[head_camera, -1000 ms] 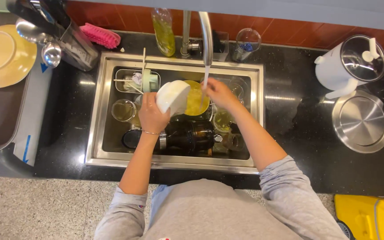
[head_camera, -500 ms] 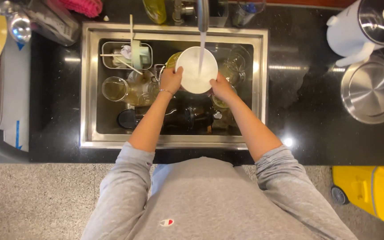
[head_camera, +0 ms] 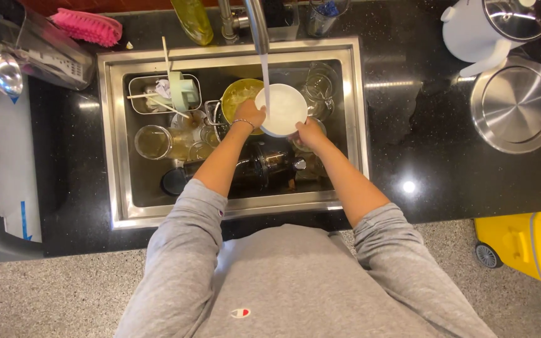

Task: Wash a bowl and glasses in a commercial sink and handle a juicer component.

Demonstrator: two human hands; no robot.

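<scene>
**Head view: two hands hold a white bowl under the running tap**

Head view looks straight down, and I see a steel sink (head_camera: 115, 138) full of dishes. Both hands are over the middle of it. The left hand (head_camera: 250, 115) is curled on the left edge of a white bowl (head_camera: 283, 109). The right hand (head_camera: 309, 132) is curled on the bowl's lower right edge. Both hands grip the bowl, so neither is open. There is a thin bracelet on the left wrist.

The bowl is held up above the other dishes, with its open side facing up. Water (head_camera: 266, 81) runs down from the tap (head_camera: 255, 22) and lands in the bowl.

Just behind the bowl on the left sits a yellow-green bowl (head_camera: 239, 94). Clear glasses (head_camera: 319, 84) stand to the right of the white bowl. A small metal tray (head_camera: 139, 100) with sticks in it is at the back left of the sink. A glass (head_camera: 151, 141) stands in front of that tray. A dark coffee press (head_camera: 270, 166) lies under my arms.

On the black counter I see a pink brush (head_camera: 87, 26) at the far left. A white kettle (head_camera: 480, 31) and a round steel lid (head_camera: 513, 105) are at the far right, well apart from the hands.
</scene>
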